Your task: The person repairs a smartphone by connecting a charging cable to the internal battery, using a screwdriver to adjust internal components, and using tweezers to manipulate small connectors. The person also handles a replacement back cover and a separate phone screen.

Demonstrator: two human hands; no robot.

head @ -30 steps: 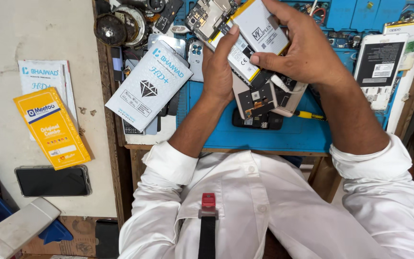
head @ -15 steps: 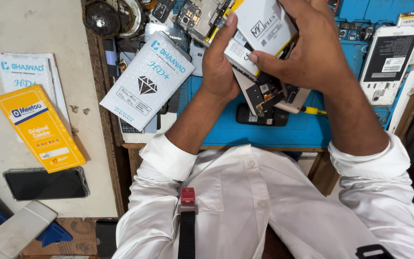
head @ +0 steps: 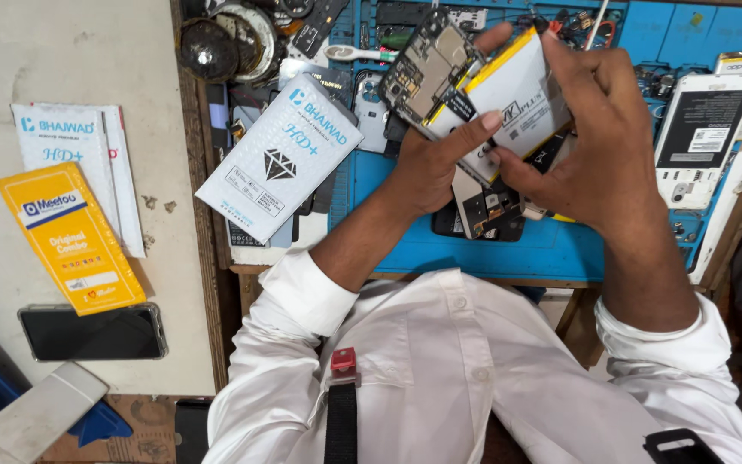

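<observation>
The person holds an opened phone [head: 474, 94] up over the blue mat [head: 551, 245], near the far edge of the counter [head: 208, 258]. The left hand [head: 431, 167] grips its lower side, with one finger pressed on the white battery [head: 517, 94]. The right hand [head: 599, 146] wraps around the other side, pinching the battery's edge. A white packet [head: 278, 159] lies at the mat's left edge.

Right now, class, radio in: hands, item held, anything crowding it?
Left hand and right hand both grip white phone battery. Circuit board attached. Opened phones directly beneath.
</observation>
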